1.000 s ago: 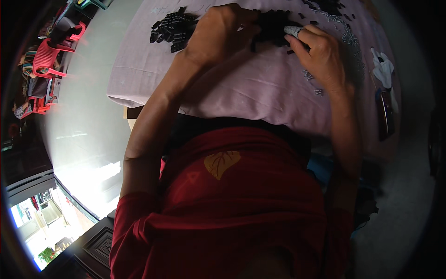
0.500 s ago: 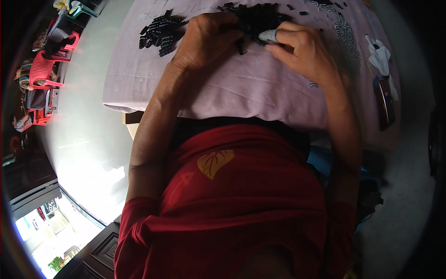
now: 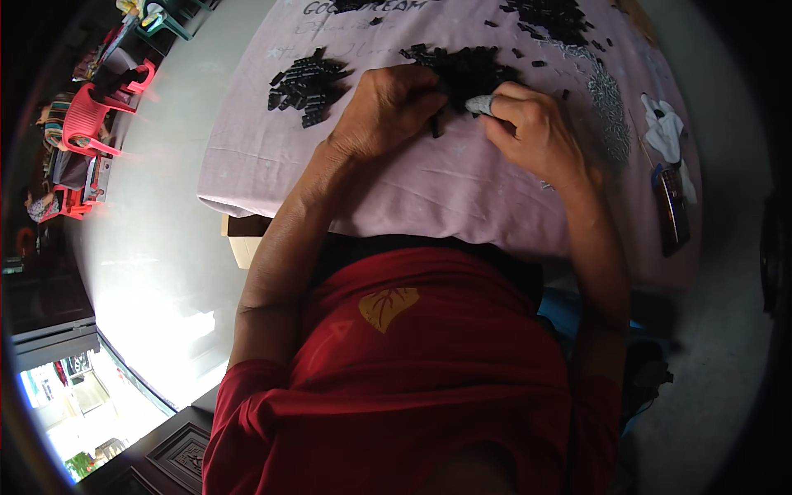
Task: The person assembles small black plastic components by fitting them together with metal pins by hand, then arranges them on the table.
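My left hand is closed at the near edge of a middle pile of small black parts. A small black part juts out below its fingertips, apparently pinched there. Opposite it, my right hand has its thumb and curled fingers drawn together, and a grey cover wraps one fingertip. Whatever sits between those fingers is too small or hidden to make out. A heap of black ribbed pieces lies left of my left hand.
Small silvery metal pieces spread to the right on the pink tablecloth. More black parts lie at the far side. White gloves and a dark phone rest near the right edge. Red chairs stand off left.
The whole view has shifted, so the table and hands appear lower and more of its far side shows. Both hands stay by the middle pile, fingers still closed.
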A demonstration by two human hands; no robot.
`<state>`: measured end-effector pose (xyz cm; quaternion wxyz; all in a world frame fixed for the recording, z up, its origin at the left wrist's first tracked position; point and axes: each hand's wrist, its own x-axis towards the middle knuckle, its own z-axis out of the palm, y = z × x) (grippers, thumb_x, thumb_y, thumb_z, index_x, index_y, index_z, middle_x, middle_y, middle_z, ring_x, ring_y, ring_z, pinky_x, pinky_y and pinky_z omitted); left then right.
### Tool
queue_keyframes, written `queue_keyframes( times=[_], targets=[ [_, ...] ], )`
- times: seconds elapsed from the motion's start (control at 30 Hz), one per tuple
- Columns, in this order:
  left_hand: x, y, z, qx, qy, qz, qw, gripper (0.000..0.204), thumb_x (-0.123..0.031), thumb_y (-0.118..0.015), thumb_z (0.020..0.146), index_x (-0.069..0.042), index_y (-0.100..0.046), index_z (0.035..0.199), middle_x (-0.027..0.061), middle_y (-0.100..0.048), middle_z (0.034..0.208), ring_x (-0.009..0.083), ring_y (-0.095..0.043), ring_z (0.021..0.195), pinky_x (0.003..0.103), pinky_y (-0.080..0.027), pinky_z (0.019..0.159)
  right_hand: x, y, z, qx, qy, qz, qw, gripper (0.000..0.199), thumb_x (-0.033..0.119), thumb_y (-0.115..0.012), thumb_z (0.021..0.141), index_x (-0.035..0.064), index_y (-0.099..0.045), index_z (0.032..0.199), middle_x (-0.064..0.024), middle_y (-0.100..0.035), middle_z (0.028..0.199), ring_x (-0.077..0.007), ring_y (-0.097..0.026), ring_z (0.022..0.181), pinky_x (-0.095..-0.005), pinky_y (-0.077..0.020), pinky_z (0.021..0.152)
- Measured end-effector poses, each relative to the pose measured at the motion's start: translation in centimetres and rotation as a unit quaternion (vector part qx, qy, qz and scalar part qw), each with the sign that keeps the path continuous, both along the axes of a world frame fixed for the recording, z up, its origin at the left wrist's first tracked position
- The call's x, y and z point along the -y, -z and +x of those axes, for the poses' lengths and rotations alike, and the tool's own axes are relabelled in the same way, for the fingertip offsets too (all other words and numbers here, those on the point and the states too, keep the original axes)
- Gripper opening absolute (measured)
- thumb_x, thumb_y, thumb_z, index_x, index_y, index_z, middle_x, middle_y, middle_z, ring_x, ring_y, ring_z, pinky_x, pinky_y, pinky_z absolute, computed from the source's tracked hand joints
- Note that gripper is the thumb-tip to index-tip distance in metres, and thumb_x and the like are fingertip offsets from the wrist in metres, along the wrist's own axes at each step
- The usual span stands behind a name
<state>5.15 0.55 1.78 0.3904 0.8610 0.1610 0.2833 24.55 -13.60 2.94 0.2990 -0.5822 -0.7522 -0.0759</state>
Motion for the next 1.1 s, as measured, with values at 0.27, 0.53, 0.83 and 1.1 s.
queue_keyframes(
  times=[0.27,0.53,0.83,1.1],
  targets=[
    [0.2,-0.8,-0.2,0.031,0.011,0.03,0.999,0.014,-0.009,-0.071,0.088,-0.002,-0.071,0.1,0.0055,-0.065,0.072,0.0072,-0.057,0.065,0.027,-0.049,0.062,0.6,-1.1,-0.4,-0.039,0.021,-0.036,0.998,0.005,0.003,-0.068,0.082,-0.0011,-0.065,0.082,-0.0135,-0.059,0.076,-0.0333,-0.061,0.065,-0.0421,-0.0494,0.059],
    [0.6,-1.3,-4.7,0.018,-0.098,0.073,0.992,0.021,-0.006,-0.069,0.083,-0.001,-0.072,0.103,0.0171,-0.067,0.088,0.03,-0.067,0.079,0.036,-0.054,0.073,1.3,-2.3,0.0,-0.098,0.022,-0.069,0.993,0.011,0.002,-0.065,0.088,-0.0053,-0.061,0.081,-0.0141,-0.057,0.075,-0.0279,-0.06,0.06,-0.0385,-0.0453,0.055],
    [2.6,1.3,-5.5,-0.164,-0.023,0.282,0.945,0.06,-0.043,-0.064,0.094,0.002,-0.059,0.133,0.0247,-0.039,0.154,0.0392,-0.028,0.149,0.054,-0.025,0.12,6.2,-2.2,1.2,-0.063,0.027,-0.065,0.996,0.009,0.001,-0.072,0.084,-0.0033,-0.068,0.09,-0.0129,-0.063,0.081,-0.0257,-0.065,0.069,-0.0349,-0.0512,0.059],
    [1.9,2.3,-0.5,-0.148,-0.058,0.301,0.94,0.071,-0.045,-0.059,0.097,0.009,-0.045,0.141,0.0353,-0.033,0.153,0.0522,-0.027,0.145,0.06,-0.021,0.118,8.1,-1.2,1.5,0.01,0.031,-0.084,0.996,0.021,0.008,-0.079,0.081,-0.0045,-0.07,0.095,-0.0163,-0.066,0.11,-0.03,-0.068,0.091,-0.038,-0.0563,0.079]
  ],
)
